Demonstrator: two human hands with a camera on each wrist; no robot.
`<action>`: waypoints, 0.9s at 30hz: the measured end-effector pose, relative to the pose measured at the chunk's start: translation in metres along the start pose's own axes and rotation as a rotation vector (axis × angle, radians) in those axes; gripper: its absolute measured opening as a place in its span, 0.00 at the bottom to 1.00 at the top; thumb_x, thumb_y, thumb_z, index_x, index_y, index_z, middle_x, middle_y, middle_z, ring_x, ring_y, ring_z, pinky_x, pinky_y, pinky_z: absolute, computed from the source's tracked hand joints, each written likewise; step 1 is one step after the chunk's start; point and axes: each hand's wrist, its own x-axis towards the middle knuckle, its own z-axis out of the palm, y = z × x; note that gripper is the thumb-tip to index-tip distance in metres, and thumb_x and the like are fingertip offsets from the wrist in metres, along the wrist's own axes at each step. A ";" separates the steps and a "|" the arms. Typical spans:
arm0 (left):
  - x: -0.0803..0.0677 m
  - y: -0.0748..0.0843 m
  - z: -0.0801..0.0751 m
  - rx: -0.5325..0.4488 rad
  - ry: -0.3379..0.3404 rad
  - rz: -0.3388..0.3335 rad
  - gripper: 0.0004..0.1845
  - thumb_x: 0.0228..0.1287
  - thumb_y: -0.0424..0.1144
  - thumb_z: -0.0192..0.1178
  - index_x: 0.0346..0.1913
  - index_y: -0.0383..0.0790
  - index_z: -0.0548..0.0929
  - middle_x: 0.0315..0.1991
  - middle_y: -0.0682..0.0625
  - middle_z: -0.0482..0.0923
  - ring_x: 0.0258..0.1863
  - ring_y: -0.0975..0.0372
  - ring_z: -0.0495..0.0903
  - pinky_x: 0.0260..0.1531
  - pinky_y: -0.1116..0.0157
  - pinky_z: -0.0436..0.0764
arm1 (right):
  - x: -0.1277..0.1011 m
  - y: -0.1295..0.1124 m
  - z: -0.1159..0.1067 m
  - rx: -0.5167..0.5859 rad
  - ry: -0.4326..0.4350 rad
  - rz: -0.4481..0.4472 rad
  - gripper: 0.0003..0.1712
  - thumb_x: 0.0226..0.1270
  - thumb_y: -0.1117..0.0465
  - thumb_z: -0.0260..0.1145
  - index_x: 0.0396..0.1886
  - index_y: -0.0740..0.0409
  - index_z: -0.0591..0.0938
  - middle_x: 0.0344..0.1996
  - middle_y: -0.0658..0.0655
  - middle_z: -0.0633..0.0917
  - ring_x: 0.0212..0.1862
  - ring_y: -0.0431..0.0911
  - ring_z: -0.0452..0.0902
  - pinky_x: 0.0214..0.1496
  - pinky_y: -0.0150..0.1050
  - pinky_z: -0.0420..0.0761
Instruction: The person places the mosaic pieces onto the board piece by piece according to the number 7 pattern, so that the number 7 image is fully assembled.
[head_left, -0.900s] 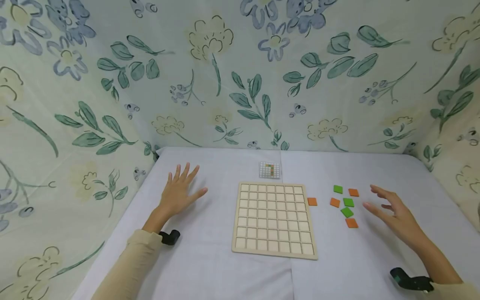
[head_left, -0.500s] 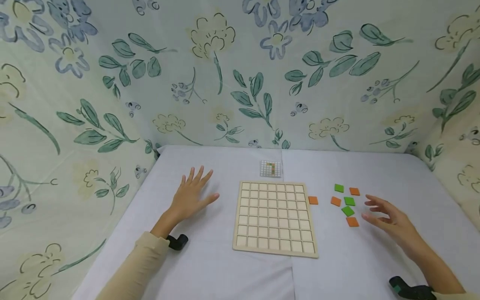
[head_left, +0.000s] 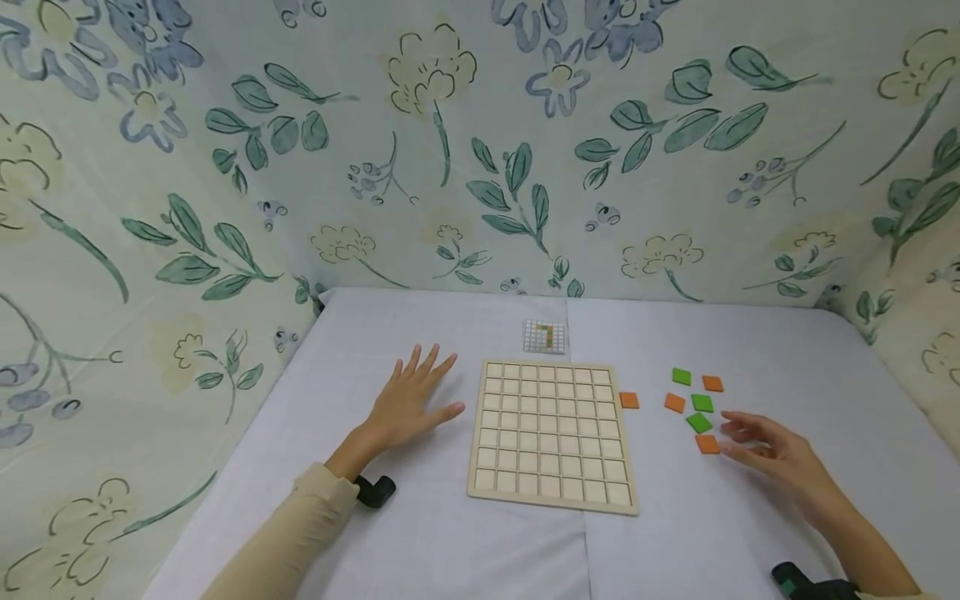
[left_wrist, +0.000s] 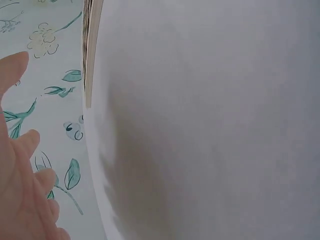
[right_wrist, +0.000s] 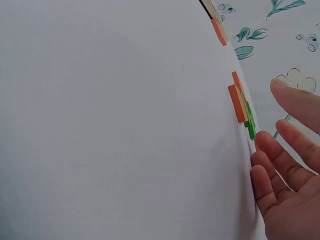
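A pale wooden grid board (head_left: 551,434) with empty square cells lies mid-table. To its right lie flat square tiles: orange ones (head_left: 707,443) (head_left: 629,400) and green ones (head_left: 699,422), seen edge-on as orange tiles (right_wrist: 237,103) in the right wrist view. My right hand (head_left: 757,447) hovers with relaxed fingers (right_wrist: 280,155) just right of the nearest orange tile, holding nothing. My left hand (head_left: 412,400) lies flat with spread fingers (left_wrist: 20,165) left of the board edge (left_wrist: 91,45).
A small pattern card (head_left: 544,336) lies behind the board. Floral cloth walls (head_left: 480,150) enclose the white-covered table (head_left: 450,542) on three sides. Black wrist mounts (head_left: 373,490) show at both forearms.
Both hands have moved inward: the left slid right toward the board, the right came down and left to the nearest orange tile.
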 end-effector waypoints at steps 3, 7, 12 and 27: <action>0.002 0.005 0.003 -0.007 -0.015 0.020 0.46 0.66 0.74 0.45 0.80 0.57 0.50 0.80 0.44 0.43 0.78 0.44 0.39 0.72 0.40 0.42 | 0.000 0.002 0.001 -0.002 -0.007 0.014 0.36 0.69 0.50 0.69 0.68 0.67 0.71 0.55 0.69 0.80 0.40 0.24 0.68 0.37 0.22 0.74; 0.003 0.012 0.005 -0.016 -0.038 0.052 0.45 0.68 0.72 0.46 0.80 0.54 0.51 0.80 0.43 0.44 0.78 0.43 0.40 0.72 0.39 0.43 | 0.001 0.002 0.001 -0.027 -0.017 0.030 0.37 0.68 0.48 0.70 0.67 0.67 0.73 0.56 0.70 0.79 0.40 0.23 0.66 0.37 0.22 0.74; 0.005 0.017 0.009 -0.011 -0.069 0.074 0.44 0.69 0.69 0.48 0.81 0.53 0.51 0.80 0.41 0.44 0.77 0.42 0.39 0.72 0.40 0.42 | 0.002 -0.001 0.001 -0.044 -0.013 0.003 0.34 0.66 0.50 0.72 0.64 0.68 0.76 0.55 0.68 0.80 0.41 0.22 0.67 0.37 0.23 0.75; 0.004 0.014 0.026 -0.033 -0.153 0.083 0.43 0.69 0.72 0.42 0.80 0.57 0.52 0.80 0.46 0.42 0.78 0.47 0.36 0.73 0.45 0.39 | 0.006 0.007 0.006 -0.130 -0.002 -0.078 0.25 0.59 0.56 0.77 0.53 0.64 0.85 0.50 0.65 0.81 0.38 0.34 0.66 0.32 0.29 0.71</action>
